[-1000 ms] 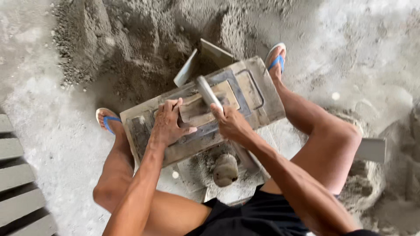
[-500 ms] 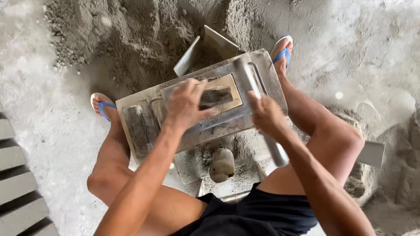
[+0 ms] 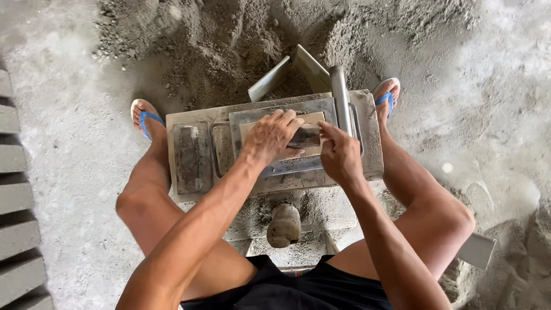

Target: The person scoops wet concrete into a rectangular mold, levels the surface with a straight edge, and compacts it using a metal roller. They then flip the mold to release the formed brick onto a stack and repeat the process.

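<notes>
A grey metal block mould (image 3: pixel 195 155) stands on the ground between my feet. A pale flat plate (image 3: pixel 310 119) with a dark handle (image 3: pixel 306 136) sits in its middle opening. My left hand (image 3: pixel 270 138) lies on the plate, with fingers and thumb curled at the handle's left end. My right hand (image 3: pixel 340 156) pinches the handle's right end. A grey metal pipe (image 3: pixel 340 95) lies along the mould's right side, just beyond my right fingers.
A heap of dark sand (image 3: pixel 229 46) lies behind the mould, with two metal sheets (image 3: pixel 290 73) stuck in it. Grey blocks (image 3: pixel 17 229) line the left edge. A rounded wooden knob (image 3: pixel 284 225) sits below the mould. A pale board (image 3: pixel 477 250) lies by my right knee.
My right hand held the pipe over the mould, swung it to the right side, and has come onto the plate's handle. The pipe now rests along the mould's right side.
</notes>
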